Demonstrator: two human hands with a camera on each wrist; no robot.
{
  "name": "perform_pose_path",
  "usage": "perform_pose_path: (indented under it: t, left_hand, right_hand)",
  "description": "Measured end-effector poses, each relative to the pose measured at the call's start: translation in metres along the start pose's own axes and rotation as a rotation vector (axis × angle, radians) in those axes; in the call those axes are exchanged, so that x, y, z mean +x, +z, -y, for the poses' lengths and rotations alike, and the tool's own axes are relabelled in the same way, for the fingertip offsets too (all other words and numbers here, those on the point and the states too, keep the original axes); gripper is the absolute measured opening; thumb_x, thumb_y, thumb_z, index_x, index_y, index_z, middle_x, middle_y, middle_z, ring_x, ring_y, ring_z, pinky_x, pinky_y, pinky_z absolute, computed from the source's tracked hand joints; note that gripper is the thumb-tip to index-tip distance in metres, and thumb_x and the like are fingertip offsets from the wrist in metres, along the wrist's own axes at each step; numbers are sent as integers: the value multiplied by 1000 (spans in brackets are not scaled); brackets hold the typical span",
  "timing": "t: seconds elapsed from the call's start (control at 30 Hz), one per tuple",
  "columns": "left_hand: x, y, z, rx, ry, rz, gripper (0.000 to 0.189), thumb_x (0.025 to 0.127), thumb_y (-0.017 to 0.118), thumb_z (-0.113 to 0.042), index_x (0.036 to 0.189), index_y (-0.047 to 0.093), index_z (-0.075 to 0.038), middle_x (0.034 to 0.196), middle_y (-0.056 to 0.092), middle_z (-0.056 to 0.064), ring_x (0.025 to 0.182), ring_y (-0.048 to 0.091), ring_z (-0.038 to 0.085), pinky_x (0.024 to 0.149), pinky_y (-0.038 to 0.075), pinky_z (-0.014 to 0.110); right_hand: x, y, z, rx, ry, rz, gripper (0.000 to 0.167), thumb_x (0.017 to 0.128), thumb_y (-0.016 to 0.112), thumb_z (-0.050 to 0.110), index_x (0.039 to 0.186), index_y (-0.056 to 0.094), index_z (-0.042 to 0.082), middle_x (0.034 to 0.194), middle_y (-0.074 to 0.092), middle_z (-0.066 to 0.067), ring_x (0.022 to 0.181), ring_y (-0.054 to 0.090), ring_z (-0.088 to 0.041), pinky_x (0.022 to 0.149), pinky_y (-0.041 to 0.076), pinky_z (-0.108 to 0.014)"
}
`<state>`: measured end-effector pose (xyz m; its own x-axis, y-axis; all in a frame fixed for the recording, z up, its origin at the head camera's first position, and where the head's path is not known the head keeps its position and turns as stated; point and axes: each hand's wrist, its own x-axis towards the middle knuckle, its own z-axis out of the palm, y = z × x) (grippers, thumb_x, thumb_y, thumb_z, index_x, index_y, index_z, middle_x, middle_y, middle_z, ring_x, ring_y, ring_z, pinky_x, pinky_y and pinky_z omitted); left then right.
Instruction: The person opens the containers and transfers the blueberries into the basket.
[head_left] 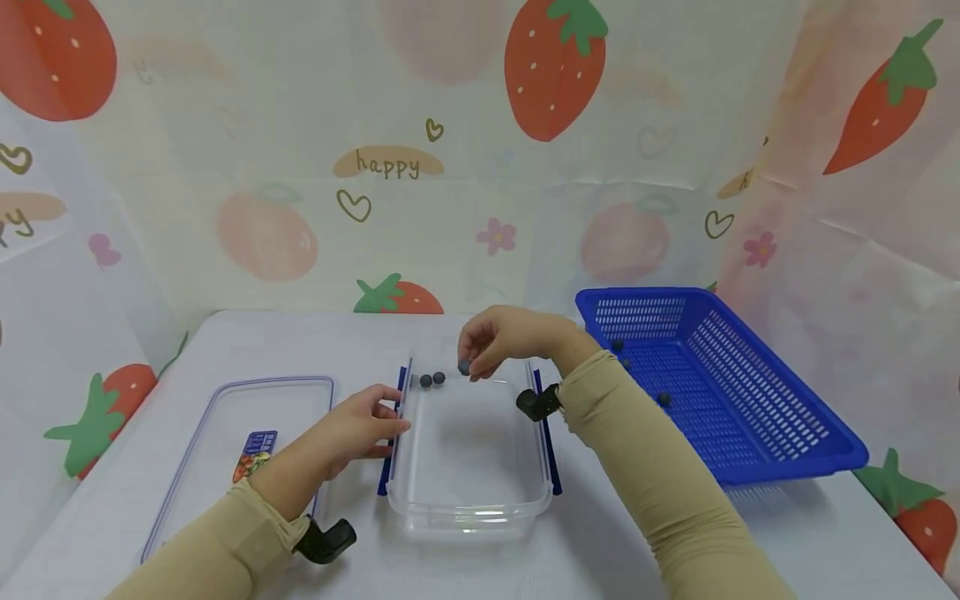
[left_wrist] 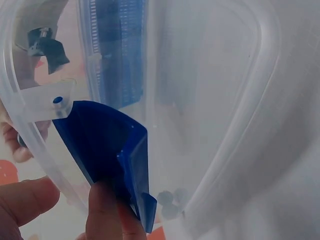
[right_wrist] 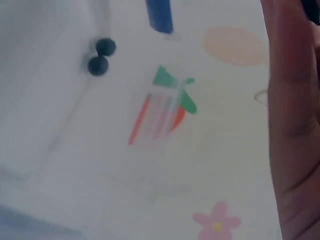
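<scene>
A clear plastic storage container [head_left: 468,450] with blue side latches stands on the table. Two small dark balls [head_left: 432,380] lie together in its far left corner; they also show through the plastic in the left wrist view. Above the container's far end, my right hand [head_left: 506,337] pinches another small dark ball [head_left: 465,367] between thumb and fingertips. My left hand [head_left: 360,429] holds the container's left side, thumb at the rim and fingers against the blue latch [left_wrist: 107,145]. In the right wrist view, part of the right hand [right_wrist: 295,120] fills the right edge.
On the right, a blue perforated basket [head_left: 780,375] holds a few more dark balls [head_left: 663,399], beneath and beyond the right forearm. A clear lid [head_left: 202,408] with a blue-tinted edge and a printed label lies left of the container. A strawberry-patterned cloth [head_left: 465,208] hangs behind the table.
</scene>
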<state>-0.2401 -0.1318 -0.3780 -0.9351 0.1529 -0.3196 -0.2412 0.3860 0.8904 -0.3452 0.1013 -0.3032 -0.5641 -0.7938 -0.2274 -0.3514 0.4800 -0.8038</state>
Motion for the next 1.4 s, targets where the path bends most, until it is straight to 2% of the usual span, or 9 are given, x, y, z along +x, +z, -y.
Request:
perform_pose_path:
  t: [0.2,0.4,0.53,0.67,0.87,1.0,1.17,1.4]
  left_hand:
    - [0,0,0,8,5,4,47,87,63,-17,128,42,-9,105,50,13,93,55,23,78,54,39]
    - [0,0,-1,8,-2,5,48,87,63,-17,129,42,-9,105,50,13,93,55,23,79,54,39]
    - [0,0,-1,5,-10,3,48,87,62,-17,129,42,-10,105,50,13,94,55,23,79,54,39]
    - [-1,0,-1,5,-16,0,48,87,63,-17,129,42,-10,106,50,13,94,55,23,79,54,39]
    - [-2,0,-2,10,-14,-2,49,87,63,-18,130,42,-10,106,50,14,95,56,23,79,53,39]
    - [-2,-1,-2,13,-16,-1,50,87,63,-18,130,41,-10,107,50,14,95,56,23,79,53,39]
    - [-1,-2,-2,11,-11,2,49,87,63,-18,130,41,-10,107,51,14,96,56,24,79,53,39]
    - [1,-1,1,14,-9,1,51,87,62,-18,132,39,-9,106,51,13,95,55,23,80,53,39]
  right_hand:
    - [-30,-24,-4,14,13,-123,13,81,67,5,93,62,3,87,66,-12,84,64,-27,79,54,-38]
    - [-65,-50,-23,-7,44,-259,19,81,69,12,95,61,3,90,65,-12,86,62,-26,80,53,-35]
    - [-91,-66,-42,-25,107,-362,20,82,68,13,97,60,2,92,64,-12,85,62,-23,77,53,-33]
    - [-118,-80,-68,15,152,-447,23,85,64,10,101,56,-3,96,63,-13,89,63,-22,79,53,-32]
    - [-155,-88,-104,22,241,-581,32,84,66,20,105,56,-2,96,62,-11,93,61,-25,83,51,-33]
    - [-168,-86,-122,61,267,-608,34,84,66,20,107,55,-3,97,62,-11,93,61,-23,85,51,-33]
    - [-173,-84,-135,142,255,-615,34,85,65,13,108,52,-7,93,61,-8,91,61,-21,83,52,-29]
    - [-176,-82,-144,199,262,-608,32,87,60,6,112,48,-11,97,58,-11,90,60,-16,90,49,-38]
